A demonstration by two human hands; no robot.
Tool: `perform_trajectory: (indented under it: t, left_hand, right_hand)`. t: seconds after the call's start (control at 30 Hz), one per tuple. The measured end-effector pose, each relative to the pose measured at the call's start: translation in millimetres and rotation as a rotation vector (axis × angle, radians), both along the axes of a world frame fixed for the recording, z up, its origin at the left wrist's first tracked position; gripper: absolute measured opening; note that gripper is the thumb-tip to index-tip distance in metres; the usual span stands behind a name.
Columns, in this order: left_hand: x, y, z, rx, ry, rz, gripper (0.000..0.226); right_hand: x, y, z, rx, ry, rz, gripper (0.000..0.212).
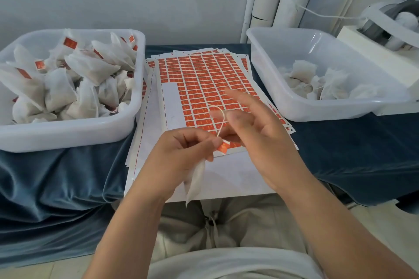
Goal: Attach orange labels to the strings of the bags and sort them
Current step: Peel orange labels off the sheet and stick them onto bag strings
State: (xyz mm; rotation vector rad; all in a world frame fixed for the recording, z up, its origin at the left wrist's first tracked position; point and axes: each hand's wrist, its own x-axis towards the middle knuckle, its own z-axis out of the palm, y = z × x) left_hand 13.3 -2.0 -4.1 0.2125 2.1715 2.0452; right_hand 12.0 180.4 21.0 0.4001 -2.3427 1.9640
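While left hand [179, 154] grips bag [196, 179] in curled fingers, bag hangs below fist at near table [351, 154] edge. Orange label [222, 147] at left thumb tip, on string [221, 120]; string loops up toward right hand [256, 133]. Right hand fingers spread, blurred; contact with string unclear. Stacked label sheets [204, 79] between two bins: left bin [68, 133] heaped with labelled bags, right bin [317, 113] holding few plain bags.
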Motion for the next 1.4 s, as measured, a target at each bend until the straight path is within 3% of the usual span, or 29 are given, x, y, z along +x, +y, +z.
perform_trajectory:
  t: [0.1,0.23,0.3,0.53,0.87,1.2,1.4]
  left_hand:
    - [0.0,2.3,-1.5,-0.007,0.093,0.109,0.029]
    - [-0.2,3.2,-3.8,0.005,0.178,0.132,0.017]
    - [0.4,3.2,-3.7,0.004,0.179,0.115,0.018]
    - [-0.2,6.5,-7.8,-0.094,0.270,0.108,0.019]
    - [2.4,13.8,-7.5,0.006,0.248,0.119,0.021]
    - [-18.0,-21.5,42.6,-0.138,0.319,0.447,0.012]
    - [-92.5,-66.4,99.5,-0.190,0.486,0.659,0.015]
  right_hand:
    - [-4.8,0.8,1.5,0.051,-0.124,-0.042,0.045]
    - [-1.5,3.9,-8.8,0.394,-0.025,0.132,0.023]
    - [0.1,2.6,-13.5,0.374,0.032,0.169,0.016]
    - [-0.9,-1.8,-18.3,0.362,0.128,0.065,0.032]
    - [4.0,-15.3,-31.7,0.365,0.157,-0.030,0.033]
    - [-0.1,-1.0,-19.7,0.355,0.223,-0.069,0.036]
    - [0.1,-0.9,-19.0,0.365,0.261,-0.048,0.048]
